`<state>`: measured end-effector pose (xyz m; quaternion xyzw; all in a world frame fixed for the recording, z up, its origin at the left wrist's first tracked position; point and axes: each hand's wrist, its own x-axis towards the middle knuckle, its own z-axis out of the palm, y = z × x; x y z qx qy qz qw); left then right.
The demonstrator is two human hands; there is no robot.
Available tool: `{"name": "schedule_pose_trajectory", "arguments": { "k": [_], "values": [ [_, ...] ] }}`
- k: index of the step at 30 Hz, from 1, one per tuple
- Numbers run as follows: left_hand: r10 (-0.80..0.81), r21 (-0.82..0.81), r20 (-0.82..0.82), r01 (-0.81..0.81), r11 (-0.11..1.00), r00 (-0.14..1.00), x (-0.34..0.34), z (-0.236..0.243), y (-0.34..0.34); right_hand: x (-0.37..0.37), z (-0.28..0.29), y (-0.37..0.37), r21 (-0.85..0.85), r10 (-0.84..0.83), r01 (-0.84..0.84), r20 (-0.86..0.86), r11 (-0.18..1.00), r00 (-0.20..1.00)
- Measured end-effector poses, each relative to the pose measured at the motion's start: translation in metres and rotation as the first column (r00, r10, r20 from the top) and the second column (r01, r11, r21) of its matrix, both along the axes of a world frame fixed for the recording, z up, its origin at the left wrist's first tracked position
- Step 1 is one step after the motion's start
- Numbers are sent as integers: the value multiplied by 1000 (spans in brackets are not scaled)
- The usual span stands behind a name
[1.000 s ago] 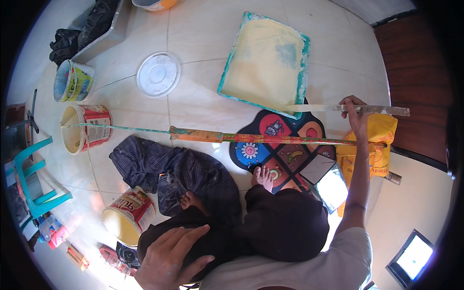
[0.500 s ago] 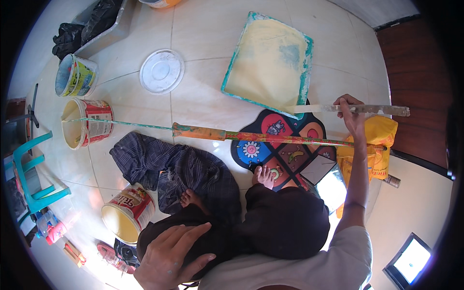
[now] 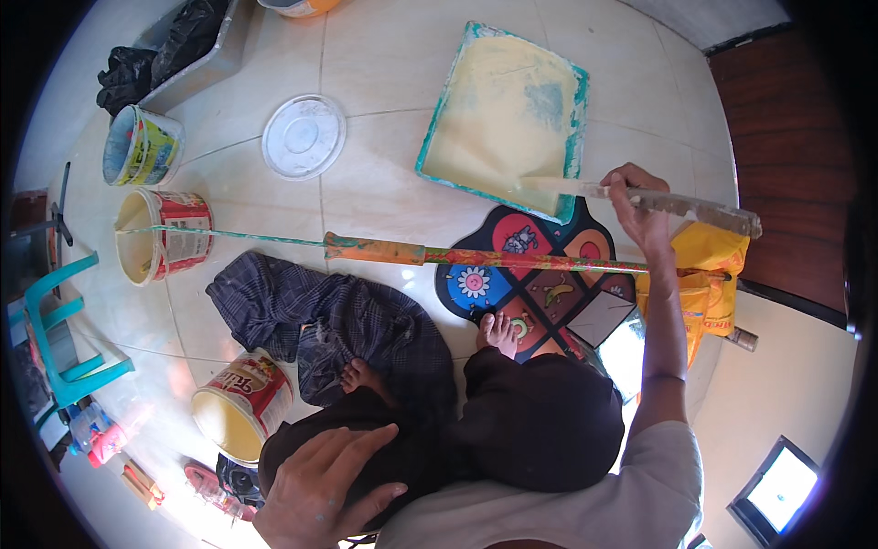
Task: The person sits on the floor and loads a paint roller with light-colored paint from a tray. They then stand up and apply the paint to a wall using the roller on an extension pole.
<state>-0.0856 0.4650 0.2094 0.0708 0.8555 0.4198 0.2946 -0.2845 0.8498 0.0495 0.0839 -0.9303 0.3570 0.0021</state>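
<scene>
My right hand (image 3: 637, 206) is closed around a long, flat, paint-stained stick (image 3: 709, 210). The stick's cream-coated end dips into the cream paint (image 3: 489, 114) at the near right corner of a shallow tray with a teal rim (image 3: 578, 119). Its other end sticks out to the right, tilted toward me. A blue-grey patch shows through the paint. My left hand (image 3: 325, 476) lies on my dark-clothed left knee with its fingers stretched out, holding nothing.
A long pole with an orange grip (image 3: 375, 249) crosses from a red-and-white bucket (image 3: 187, 229) toward my right forearm. Around me are another paint bucket (image 3: 242, 393), a dark checked cloth (image 3: 366, 320), a colourful mat (image 3: 512, 238), a white lid (image 3: 305, 137) and yellow bags (image 3: 704, 284).
My right hand has moved slightly left and toward me with the stick. The stick's tip has slid further left into the paint, and its outer end has dropped nearer. My left hand stays put.
</scene>
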Motion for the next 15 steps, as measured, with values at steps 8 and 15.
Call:
{"name": "schedule_pose_trajectory", "arguments": {
  "k": [8, 15],
  "values": [
    [-20, -40, 38, 21, 999, 999, -1, -1, -1, 15, -7, 31, -73, -45, 49, 63, 996, 997],
    [-23, 3, 14, 23, 1000, 1000, -6, -3, 3, 12, -18, 33, -52, -101, 98, -57, 994, 993]
  ]
}}
